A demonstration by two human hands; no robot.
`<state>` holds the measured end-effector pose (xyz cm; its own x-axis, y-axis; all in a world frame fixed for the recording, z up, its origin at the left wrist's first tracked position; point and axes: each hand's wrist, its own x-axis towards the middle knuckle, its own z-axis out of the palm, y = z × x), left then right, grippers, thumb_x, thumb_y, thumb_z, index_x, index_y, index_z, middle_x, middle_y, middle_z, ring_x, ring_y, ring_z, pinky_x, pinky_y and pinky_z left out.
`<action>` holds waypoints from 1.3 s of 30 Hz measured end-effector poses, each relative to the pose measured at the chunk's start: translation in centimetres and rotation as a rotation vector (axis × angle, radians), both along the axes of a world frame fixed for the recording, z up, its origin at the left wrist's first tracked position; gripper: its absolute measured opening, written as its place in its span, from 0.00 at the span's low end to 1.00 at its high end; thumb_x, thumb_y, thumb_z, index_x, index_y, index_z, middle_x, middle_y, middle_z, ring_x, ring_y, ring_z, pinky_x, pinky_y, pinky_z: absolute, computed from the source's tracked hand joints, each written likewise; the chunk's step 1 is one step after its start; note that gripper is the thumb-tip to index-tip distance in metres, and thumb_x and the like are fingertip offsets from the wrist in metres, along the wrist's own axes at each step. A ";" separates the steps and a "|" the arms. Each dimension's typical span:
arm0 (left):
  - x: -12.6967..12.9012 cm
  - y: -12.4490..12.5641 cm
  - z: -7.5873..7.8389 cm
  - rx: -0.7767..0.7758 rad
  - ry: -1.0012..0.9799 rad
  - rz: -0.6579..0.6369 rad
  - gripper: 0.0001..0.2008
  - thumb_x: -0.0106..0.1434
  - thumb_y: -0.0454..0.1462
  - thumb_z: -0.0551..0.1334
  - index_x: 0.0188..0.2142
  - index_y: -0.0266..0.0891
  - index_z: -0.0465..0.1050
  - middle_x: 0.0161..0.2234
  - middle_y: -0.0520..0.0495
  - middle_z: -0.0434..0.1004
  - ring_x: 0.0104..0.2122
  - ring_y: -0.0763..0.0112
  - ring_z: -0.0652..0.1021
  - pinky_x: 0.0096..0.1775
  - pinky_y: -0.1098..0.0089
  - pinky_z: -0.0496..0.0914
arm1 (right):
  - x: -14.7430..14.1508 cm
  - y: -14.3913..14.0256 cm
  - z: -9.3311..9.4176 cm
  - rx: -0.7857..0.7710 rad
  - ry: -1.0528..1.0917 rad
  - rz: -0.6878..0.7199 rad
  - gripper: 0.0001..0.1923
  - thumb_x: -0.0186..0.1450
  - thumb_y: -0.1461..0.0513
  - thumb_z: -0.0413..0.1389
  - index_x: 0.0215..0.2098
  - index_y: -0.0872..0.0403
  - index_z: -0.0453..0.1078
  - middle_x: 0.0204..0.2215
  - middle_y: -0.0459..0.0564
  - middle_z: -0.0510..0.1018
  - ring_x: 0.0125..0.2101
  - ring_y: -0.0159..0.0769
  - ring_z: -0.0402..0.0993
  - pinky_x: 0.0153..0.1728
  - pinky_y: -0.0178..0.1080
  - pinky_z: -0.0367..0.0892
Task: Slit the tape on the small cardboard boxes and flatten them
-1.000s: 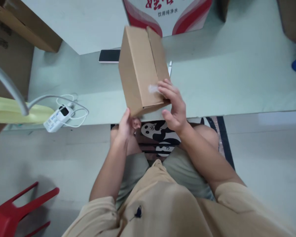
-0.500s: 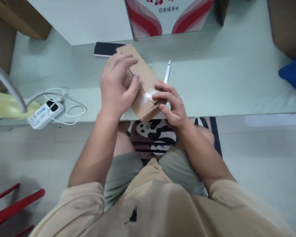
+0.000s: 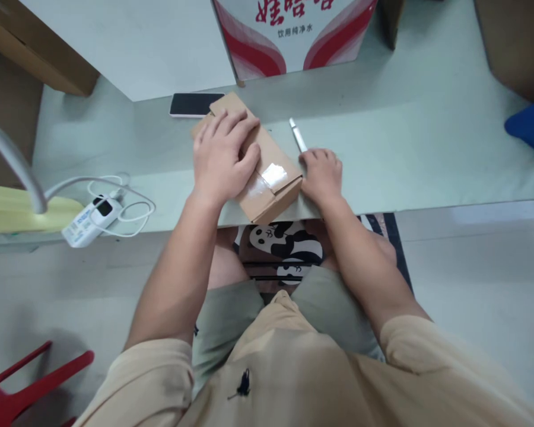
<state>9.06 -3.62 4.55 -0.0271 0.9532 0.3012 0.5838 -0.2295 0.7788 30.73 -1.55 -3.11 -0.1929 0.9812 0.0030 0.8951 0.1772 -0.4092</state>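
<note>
At nine o'clock from your hands lies a white power strip with its cable. Your left hand presses flat, fingers spread, on the taped cardboard box at the table edge. At twelve o'clock stands a red-and-white carton reading "饮用纯净水". Your right hand rests palm-down beside the box, fingertips near a white pen.

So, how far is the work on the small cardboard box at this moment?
Done: the cardboard box lies flat on the table, with clear tape over the flap seam at its near end. In hand: the left hand presses down on the box top, and the right hand rests beside it, touching the white pen-like tool. Left: the far end is hidden under the left hand, so I cannot tell.
</note>
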 end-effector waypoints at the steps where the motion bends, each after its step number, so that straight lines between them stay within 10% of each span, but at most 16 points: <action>1: 0.1 0.0 0.1 -0.004 -0.008 0.010 0.21 0.52 0.49 0.70 0.47 0.56 0.79 0.53 0.53 0.80 0.69 0.43 0.59 0.72 0.45 0.38 | 0.3 0.0 0.2 0.003 0.006 -0.037 0.16 0.68 0.60 0.53 0.52 0.54 0.73 0.57 0.62 0.75 0.59 0.57 0.67 0.58 0.59 0.64; 8: -0.1 0.5 -1.0 0.053 0.063 0.043 0.17 0.56 0.49 0.68 0.45 0.55 0.78 0.49 0.50 0.79 0.68 0.44 0.61 0.70 0.42 0.45 | 4.4 -1.3 0.2 0.056 0.575 -0.104 0.13 0.71 0.58 0.49 0.51 0.47 0.69 0.28 0.45 0.75 0.26 0.35 0.69 0.35 0.42 0.71; 18: 2.3 1.0 -2.0 0.078 -0.018 0.160 0.12 0.59 0.47 0.66 0.43 0.56 0.79 0.56 0.50 0.77 0.71 0.40 0.57 0.70 0.38 0.44 | 6.1 -7.5 3.3 0.523 1.129 0.312 0.31 0.60 0.40 0.62 0.58 0.42 0.69 0.34 0.47 0.76 0.27 0.36 0.71 0.25 0.41 0.70; 22: 2.2 0.2 -1.2 0.057 0.069 0.158 0.11 0.61 0.42 0.63 0.44 0.54 0.78 0.56 0.52 0.78 0.70 0.44 0.58 0.70 0.38 0.43 | 5.5 -7.6 3.2 0.451 1.116 0.423 0.35 0.59 0.36 0.60 0.57 0.44 0.70 0.33 0.48 0.74 0.27 0.35 0.71 0.23 0.41 0.69; 27: 2.3 -0.5 -0.5 0.035 0.150 0.127 0.13 0.60 0.40 0.63 0.45 0.54 0.77 0.56 0.53 0.78 0.70 0.46 0.59 0.71 0.40 0.45 | 5.4 -8.3 4.4 0.556 0.955 0.308 0.09 0.70 0.52 0.58 0.38 0.47 0.76 0.24 0.44 0.71 0.24 0.31 0.69 0.25 0.38 0.65; 39: 3.0 -0.9 0.5 -0.033 0.237 0.133 0.17 0.59 0.37 0.61 0.46 0.58 0.75 0.60 0.58 0.74 0.70 0.47 0.59 0.70 0.40 0.44 | 6.0 -8.4 6.0 0.497 0.728 0.503 0.14 0.68 0.64 0.56 0.48 0.45 0.79 0.32 0.46 0.81 0.27 0.31 0.76 0.26 0.35 0.70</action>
